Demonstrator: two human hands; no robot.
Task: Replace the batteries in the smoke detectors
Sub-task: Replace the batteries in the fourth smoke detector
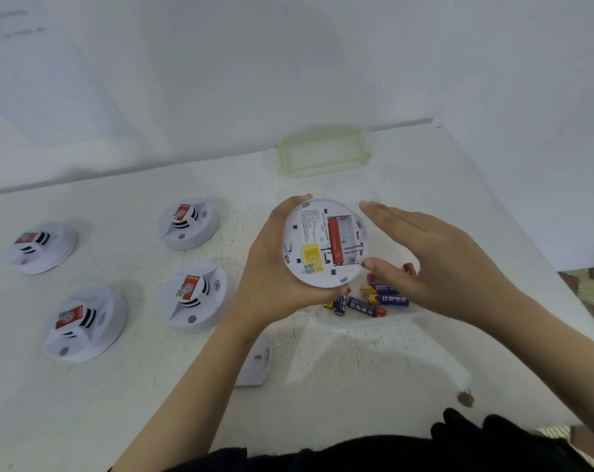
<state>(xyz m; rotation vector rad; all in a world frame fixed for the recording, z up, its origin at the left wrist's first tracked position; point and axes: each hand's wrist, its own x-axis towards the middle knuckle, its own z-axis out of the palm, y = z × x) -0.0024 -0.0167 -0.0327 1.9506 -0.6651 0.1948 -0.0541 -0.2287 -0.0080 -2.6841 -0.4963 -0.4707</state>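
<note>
At frame centre the left grip (275, 264) is curling round the upturned smoke detector (309, 229), its red battery (334, 241) showing. The right grip (442, 264), fingers straight, is hiding part of the loose batteries (377, 303). Four other detectors (190, 223) are sitting on the tabletop (152, 386) at left.

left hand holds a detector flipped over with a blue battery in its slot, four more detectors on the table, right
Not quite. The head view shows the battery in the slot is red, not blue. The rest stands: the left hand holds the flipped detector, and four more detectors sit on the table.
</note>
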